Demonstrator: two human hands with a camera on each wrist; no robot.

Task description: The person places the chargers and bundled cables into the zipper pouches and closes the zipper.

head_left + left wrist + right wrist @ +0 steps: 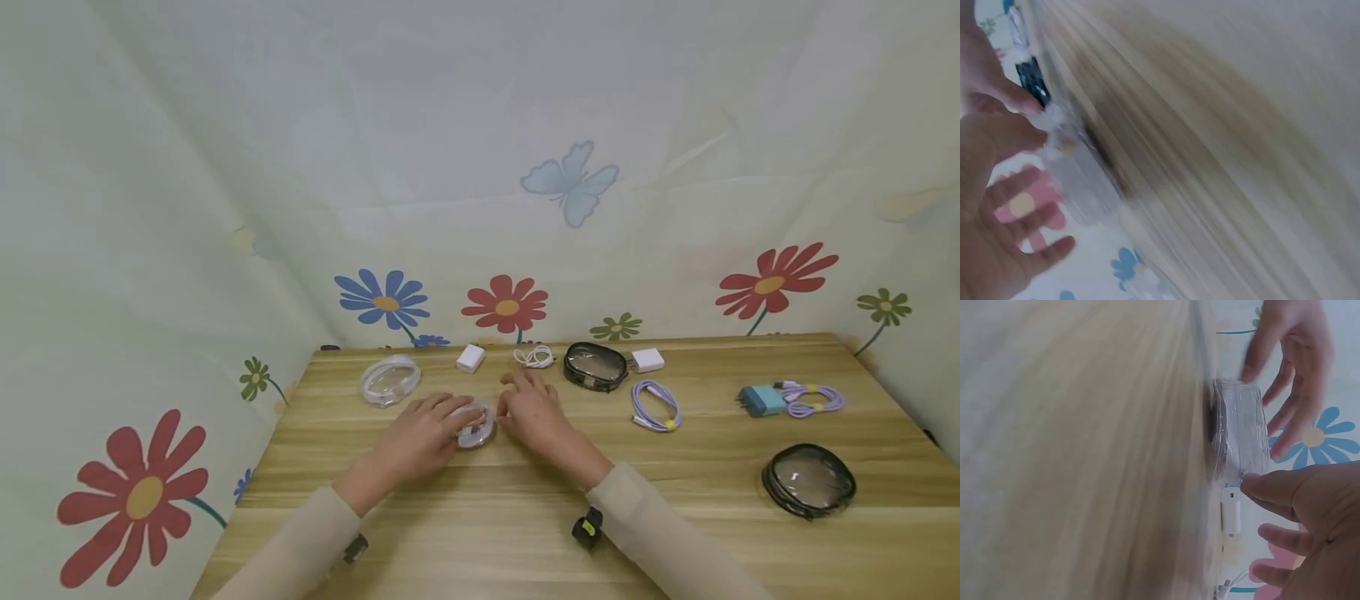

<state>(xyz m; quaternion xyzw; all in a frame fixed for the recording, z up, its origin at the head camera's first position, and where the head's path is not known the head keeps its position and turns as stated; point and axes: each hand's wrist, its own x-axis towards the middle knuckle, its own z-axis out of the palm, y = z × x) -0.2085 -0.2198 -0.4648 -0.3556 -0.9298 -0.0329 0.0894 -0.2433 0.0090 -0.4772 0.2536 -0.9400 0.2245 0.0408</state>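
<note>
A small round clear pouch [480,433] with white-looking contents stands on the wooden table between my hands. My left hand [422,433] lies over its left side, thumb at the near end and fingers over the top, holding it. From the right, my right hand [534,414] reaches to the pouch's edge. In the right wrist view its thumb and forefinger pinch at the small zipper pull [1243,474] at the end of the pouch; the pull is mostly hidden by the thumb tip. The left wrist view is blurred but shows the clear pouch [1082,175] beside both hands.
Behind lie another clear pouch [390,381], a white charger [471,358], a white cable [534,357], a black-rimmed pouch [595,367] and a white plug [648,360]. Rightward are a purple cable [656,407], a teal charger [763,401] with cable, and another black-rimmed pouch [808,481].
</note>
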